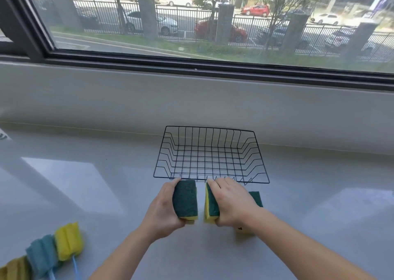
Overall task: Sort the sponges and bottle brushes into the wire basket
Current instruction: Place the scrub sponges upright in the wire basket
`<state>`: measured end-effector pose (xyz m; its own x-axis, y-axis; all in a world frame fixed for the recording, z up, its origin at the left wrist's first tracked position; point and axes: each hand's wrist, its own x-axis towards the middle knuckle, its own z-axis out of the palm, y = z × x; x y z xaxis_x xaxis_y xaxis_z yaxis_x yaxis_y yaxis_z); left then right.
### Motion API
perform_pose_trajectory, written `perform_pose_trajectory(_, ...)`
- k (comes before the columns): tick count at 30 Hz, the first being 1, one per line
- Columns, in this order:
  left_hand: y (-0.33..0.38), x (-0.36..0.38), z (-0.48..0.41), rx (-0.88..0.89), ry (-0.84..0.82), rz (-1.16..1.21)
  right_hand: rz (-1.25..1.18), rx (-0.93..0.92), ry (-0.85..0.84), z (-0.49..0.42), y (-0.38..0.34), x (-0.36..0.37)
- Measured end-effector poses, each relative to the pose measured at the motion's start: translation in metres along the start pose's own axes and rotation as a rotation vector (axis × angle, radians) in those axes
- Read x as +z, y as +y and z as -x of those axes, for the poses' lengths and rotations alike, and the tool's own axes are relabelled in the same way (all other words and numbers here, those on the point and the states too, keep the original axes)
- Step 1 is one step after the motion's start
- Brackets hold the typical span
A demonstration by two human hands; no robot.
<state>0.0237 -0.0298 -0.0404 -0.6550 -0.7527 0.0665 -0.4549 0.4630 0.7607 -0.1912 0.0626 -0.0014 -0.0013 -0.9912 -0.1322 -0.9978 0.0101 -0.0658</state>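
A black wire basket (261,158) stands on the grey counter by the wall, with nothing inside it. Just in front of its near rim my left hand (163,212) grips a green-and-yellow sponge (185,198), green side up. Beside it my right hand (233,203) holds a second green-and-yellow sponge (211,205) tilted on its edge. A third sponge (257,197) lies on the counter, mostly hidden under my right hand. Three foam bottle brushes lie at the bottom left: yellow (68,241), teal (41,255) and olive (16,270).
The grey counter (106,194) runs wide to the left and right of the basket. A low grey wall (191,100) and a large window stand behind it. Something white shows at the far left edge (3,135).
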Motion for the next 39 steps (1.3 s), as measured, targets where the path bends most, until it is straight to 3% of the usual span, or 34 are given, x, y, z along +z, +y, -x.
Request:
perform_pose_trajectory(10, 0.020, -0.041, -0.057, 0.077, 0.113, 0.012, -0.021, -0.005, 0.136, -0.033, 0.012, -0.049)
perform_pose_trajectory(17, 0.008, -0.057, -0.127, 0.022, 0.123, -0.016, -0.074, 0.043, 0.153, -0.092, 0.043, -0.069)
perform_pose_trajectory(22, -0.011, -0.055, -0.178, -0.023, 0.059, -0.201, -0.098, 0.065, 0.065, -0.142, 0.060, -0.052)
perform_pose_trajectory(30, -0.044, -0.034, -0.226, 0.097, -0.022, -0.449, -0.125, 0.082, 0.016, -0.204, 0.091, -0.019)
perform_pose_trajectory(39, -0.067, -0.015, -0.246, 0.112, 0.061, -0.437, -0.099, 0.080, 0.056, -0.235, 0.099, 0.007)
